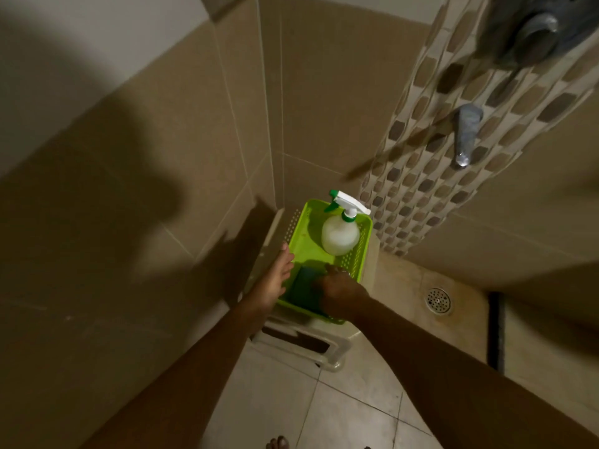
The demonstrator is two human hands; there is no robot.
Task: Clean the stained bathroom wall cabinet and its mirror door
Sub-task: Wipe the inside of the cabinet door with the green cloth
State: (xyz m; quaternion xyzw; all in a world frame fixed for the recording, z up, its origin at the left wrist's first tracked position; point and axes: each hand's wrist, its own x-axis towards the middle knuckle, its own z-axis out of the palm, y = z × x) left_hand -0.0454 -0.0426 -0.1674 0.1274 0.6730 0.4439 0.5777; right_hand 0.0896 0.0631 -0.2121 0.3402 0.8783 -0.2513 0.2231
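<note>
A lime-green plastic basket (pixel 299 222) stands on a cream plastic stool (pixel 301 343) in the tiled corner. A white spray bottle (pixel 340 234) with a green and white trigger head stands upright in the basket's far end. A dark green cloth or sponge (pixel 303 286) lies in the near end. My left hand (pixel 275 277) rests with straight fingers along the basket's left rim. My right hand (pixel 340 291) is down inside the basket with fingers curled at the green cloth; whether it grips the cloth is hidden. The cabinet and mirror are out of view.
Beige tiled walls close in on the left and behind the basket. A mosaic tile strip carries a chrome spout (pixel 466 134) and a shower valve (pixel 531 30) at upper right. A round floor drain (pixel 438 300) sits to the right of the stool. My toes (pixel 278 443) show at the bottom.
</note>
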